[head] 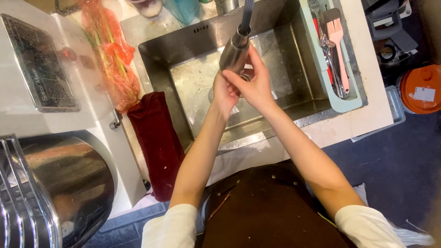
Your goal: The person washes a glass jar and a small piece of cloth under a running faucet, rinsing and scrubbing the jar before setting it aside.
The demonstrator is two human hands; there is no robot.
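My left hand (223,92) and my right hand (254,82) are pressed together over the steel sink (303,87), just below the metal faucet head (234,51). The fingers of both overlap, as if rubbing each other. A small round thing (246,77) shows between the hands, but what it is stays unclear. A glimpse of a clear round rim (211,95) appears to the left of my left wrist. My forearms reach in from the bottom of the view over a brown apron (266,206).
A pale green utensil tray (342,103) with a pink brush (337,39) and cutlery sits on the sink's right edge. A dark red cloth (157,138) hangs at the left. Orange-wrapped greens (112,55) lie behind it. A large steel pot (69,183) stands at lower left.
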